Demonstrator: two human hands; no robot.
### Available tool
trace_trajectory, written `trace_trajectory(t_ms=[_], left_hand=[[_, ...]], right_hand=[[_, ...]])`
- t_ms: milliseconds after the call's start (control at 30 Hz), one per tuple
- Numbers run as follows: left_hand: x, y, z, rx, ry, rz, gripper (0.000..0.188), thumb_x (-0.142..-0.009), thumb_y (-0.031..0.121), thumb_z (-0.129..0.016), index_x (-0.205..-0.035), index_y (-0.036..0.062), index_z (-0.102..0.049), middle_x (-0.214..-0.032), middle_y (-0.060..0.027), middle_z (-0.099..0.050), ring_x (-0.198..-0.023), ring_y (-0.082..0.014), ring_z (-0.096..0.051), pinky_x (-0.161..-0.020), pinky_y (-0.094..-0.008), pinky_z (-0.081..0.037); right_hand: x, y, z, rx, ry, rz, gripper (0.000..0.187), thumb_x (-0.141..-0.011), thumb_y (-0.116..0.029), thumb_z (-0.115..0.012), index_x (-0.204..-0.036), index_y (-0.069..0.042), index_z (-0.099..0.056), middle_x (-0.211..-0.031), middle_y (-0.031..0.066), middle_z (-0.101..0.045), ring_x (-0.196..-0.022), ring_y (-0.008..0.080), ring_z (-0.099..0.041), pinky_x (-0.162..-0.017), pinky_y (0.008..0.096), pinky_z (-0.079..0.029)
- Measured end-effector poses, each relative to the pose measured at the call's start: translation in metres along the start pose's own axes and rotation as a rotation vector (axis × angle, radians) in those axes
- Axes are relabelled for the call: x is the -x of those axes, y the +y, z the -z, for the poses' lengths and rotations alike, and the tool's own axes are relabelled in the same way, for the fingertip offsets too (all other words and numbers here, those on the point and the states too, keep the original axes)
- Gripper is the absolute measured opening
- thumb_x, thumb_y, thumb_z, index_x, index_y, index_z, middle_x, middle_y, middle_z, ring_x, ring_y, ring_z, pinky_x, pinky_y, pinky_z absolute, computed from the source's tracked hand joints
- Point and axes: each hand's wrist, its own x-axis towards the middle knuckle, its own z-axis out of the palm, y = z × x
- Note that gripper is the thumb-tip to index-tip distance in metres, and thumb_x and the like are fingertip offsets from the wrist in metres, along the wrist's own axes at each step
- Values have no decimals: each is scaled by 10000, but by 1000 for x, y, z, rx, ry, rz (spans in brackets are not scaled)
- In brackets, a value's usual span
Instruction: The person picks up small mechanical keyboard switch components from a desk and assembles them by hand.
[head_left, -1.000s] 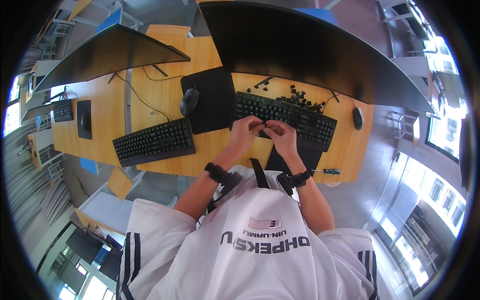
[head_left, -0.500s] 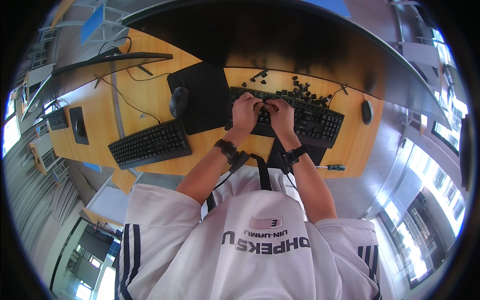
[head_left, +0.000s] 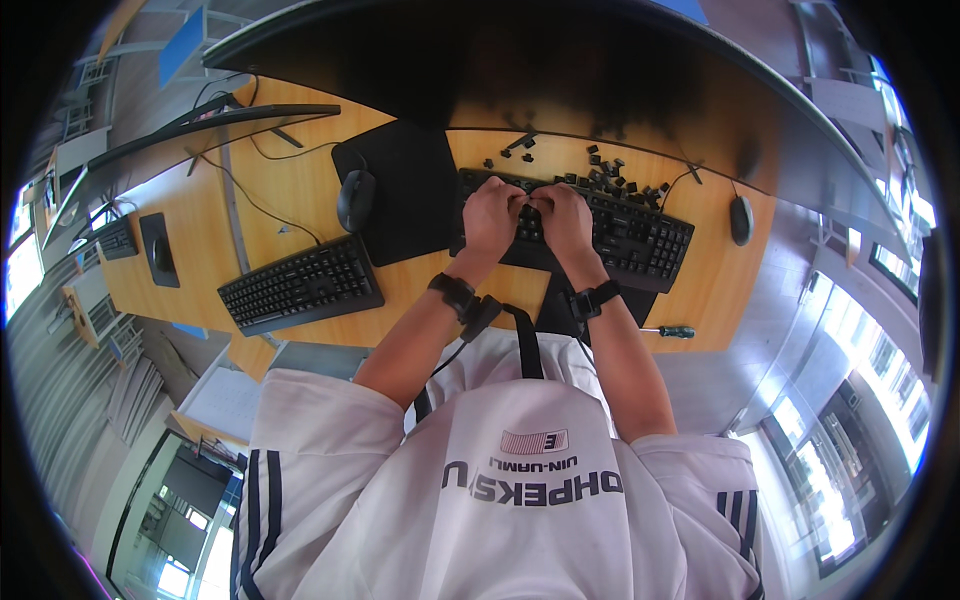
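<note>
Both my hands meet over the left part of a black keyboard (head_left: 640, 238), wrists resting toward its near edge. My left hand (head_left: 490, 218) is closed, thumb and index finger pinched together and pointing right. Facing it, my right hand (head_left: 565, 218) is closed in a similar pinch, its fingertips close to the left ones. Whatever small piece they hold, if any, is too small to make out. Beyond the keyboard, many loose black keycaps (head_left: 612, 178) lie in a heap, with several more keycaps (head_left: 528, 143) scattered to the left.
A large monitor (head_left: 420, 70) overhangs the desk's far side. Left of my hands are a black mouse pad (head_left: 405, 210), a mouse (head_left: 355, 200) and a second keyboard (head_left: 300, 285). At right sit another mouse (head_left: 740, 220) and a screwdriver (head_left: 675, 331) near the desk's front edge.
My hands stay at the same place on the keyboard, with only slight finger shifts. The whole view has moved a little; the keycap heap looks the same.
</note>
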Motion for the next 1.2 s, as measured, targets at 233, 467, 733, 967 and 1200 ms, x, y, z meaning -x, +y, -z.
trace_trajectory(t_ms=[233, 467, 733, 967, 1200], left_hand=[[-4, -2, 6, -42, -85, -12, 74, -824, 156, -718, -866, 97, -699, -834, -78, -609, -775, -287, -637, -671, -386, -509], [-8, 3, 6, -21, -110, 116, 71, -806, 147, -729, -845, 100, -693, -809, -69, -613, -777, -279, -638, -674, -392, -509], [-23, 15, 3, -109, -206, 299, 113, -737, 146, -762, -771, 91, -670, -830, -108, -672, -828, -326, -660, -706, -417, -527], [0, 13, 23, 92, -107, 104, 114, -773, 137, -745, -832, 75, -670, -812, -113, -682, -778, -320, -670, -690, -413, -528], [115, -69, 48, 167, -14, 275, 108, -845, 131, -715, -849, 32, -671, -671, -83, -630, -648, -205, -657, -613, -320, -513]], right_hand=[[0, 1, 0, -11, -16, -22, 111, -906, -127, -619, -923, -84, -721, -916, 97, -653, -868, 320, -642, -725, 427, -527], [-5, -6, 1, -32, -5, -153, 85, -858, -132, -670, -843, -83, -737, -867, 117, -701, -836, 321, -666, -723, 418, -536], [-14, -13, -3, 186, 27, -195, 70, -806, -123, -698, -852, -100, -747, -823, 119, -711, -799, 325, -680, -698, 427, -544], [19, 24, 28, -290, 188, -347, 135, -848, -180, -710, -908, -61, -732, -817, 121, -718, -762, 290, -697, -688, 375, -541], [128, 81, 67, -358, 121, -329, 103, -852, -100, -697, -932, -39, -716, -728, 72, -692, -661, 167, -672, -619, 288, -518]])
